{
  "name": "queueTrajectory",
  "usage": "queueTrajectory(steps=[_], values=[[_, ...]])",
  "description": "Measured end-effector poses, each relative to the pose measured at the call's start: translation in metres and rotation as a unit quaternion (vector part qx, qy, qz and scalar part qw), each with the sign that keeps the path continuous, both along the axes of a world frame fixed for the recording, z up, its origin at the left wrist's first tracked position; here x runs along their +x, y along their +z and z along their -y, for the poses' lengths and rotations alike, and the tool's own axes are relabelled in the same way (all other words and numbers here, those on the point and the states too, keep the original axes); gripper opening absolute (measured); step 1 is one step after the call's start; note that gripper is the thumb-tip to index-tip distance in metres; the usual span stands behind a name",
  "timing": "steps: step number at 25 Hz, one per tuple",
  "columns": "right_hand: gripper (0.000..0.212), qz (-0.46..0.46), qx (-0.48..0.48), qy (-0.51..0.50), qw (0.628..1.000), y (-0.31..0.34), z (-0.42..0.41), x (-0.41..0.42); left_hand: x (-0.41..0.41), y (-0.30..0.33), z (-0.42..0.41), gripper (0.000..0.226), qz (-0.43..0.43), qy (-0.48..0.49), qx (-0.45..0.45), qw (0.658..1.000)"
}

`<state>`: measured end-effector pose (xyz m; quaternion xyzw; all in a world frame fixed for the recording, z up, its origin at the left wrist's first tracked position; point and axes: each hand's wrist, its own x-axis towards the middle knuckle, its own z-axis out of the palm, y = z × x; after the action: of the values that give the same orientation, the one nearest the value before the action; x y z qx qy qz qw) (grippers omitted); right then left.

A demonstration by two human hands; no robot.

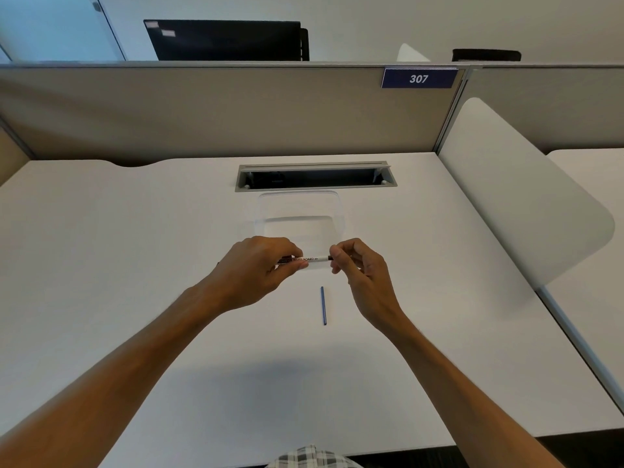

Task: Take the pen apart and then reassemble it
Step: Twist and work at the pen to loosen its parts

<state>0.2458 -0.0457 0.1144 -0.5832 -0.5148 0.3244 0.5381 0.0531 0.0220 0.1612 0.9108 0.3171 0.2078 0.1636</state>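
Above the middle of the white table (135, 265), held level between two hands: one pen (312, 259), white barrel with dark print, lying left to right.

On the table just nearer than the hands: one thin blue rod (323, 305), most likely the pen's ink tube, lying loose and pointing near to far. Judged from this, the taking-apart is at least partly done; the tube is out, and putting it back is not yet done. Whether the cap or tip piece is off cannot be told.

Left hand (256, 268): fingers closed around the left part of the barrel, covering that end.

Right hand (358, 265): fingers (337, 255) pinched narrowly on the dark right end of the pen, the rest curled loosely.

Beyond the hands: one clear plastic box (300, 211), nothing seen in it; farther still, a cable slot (315, 175) in the table.
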Motion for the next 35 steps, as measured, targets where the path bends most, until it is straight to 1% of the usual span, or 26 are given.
queueTrajectory(steps=[2,5,8,11,19,22,23,26,27,30,31,33,35], values=[[0.027,0.024,-0.007,-0.010,1.000,-0.001,-0.001,0.001,0.000,0.000,0.000,0.032,-0.004,0.001,-0.009,1.000],[0.028,0.049,-0.026,-0.008,0.998,-0.002,-0.001,0.003,0.000,0.000,-0.001,0.035,-0.008,-0.007,-0.012,1.000],[0.032,0.042,-0.037,0.005,0.998,-0.004,-0.001,0.004,0.000,-0.001,-0.001,0.033,-0.008,-0.014,-0.005,1.000],[0.034,0.031,-0.044,0.023,0.998,-0.004,0.000,0.006,0.000,-0.002,-0.001,0.026,-0.011,-0.016,-0.004,1.000],[0.024,0.001,-0.044,0.056,0.997,-0.003,-0.002,0.009,-0.001,0.000,0.000,0.023,-0.020,-0.025,0.033,0.999],[0.011,-0.018,-0.036,0.066,0.997,-0.003,-0.003,0.011,-0.002,0.000,-0.001,0.025,-0.030,-0.019,0.047,0.998],[0.008,-0.022,-0.036,0.065,0.997,-0.004,-0.003,0.011,-0.003,0.000,-0.001,0.026,-0.035,-0.019,0.052,0.998],[0.007,-0.029,-0.031,0.043,0.998,-0.004,-0.003,0.012,-0.003,0.000,-0.001,0.026,-0.040,-0.021,0.061,0.997],[0.008,-0.026,-0.031,0.033,0.999,-0.003,-0.004,0.011,-0.003,0.000,-0.001,0.025,-0.038,-0.022,0.067,0.997],[0.025,0.014,-0.046,0.014,0.999,-0.005,-0.007,0.012,-0.003,-0.001,-0.003,0.025,-0.038,-0.024,0.081,0.996],[0.027,0.022,-0.049,0.016,0.998,-0.005,-0.008,0.013,-0.004,-0.001,-0.003,0.027,-0.041,-0.022,0.086,0.995],[0.027,0.026,-0.049,0.028,0.998,-0.005,-0.010,0.014,-0.004,-0.001,-0.005,0.027,-0.049,-0.013,0.105,0.993],[0.024,0.020,-0.045,0.037,0.998,-0.003,-0.012,0.015,-0.005,-0.002,-0.006,0.024,-0.054,-0.004,0.120,0.991]])
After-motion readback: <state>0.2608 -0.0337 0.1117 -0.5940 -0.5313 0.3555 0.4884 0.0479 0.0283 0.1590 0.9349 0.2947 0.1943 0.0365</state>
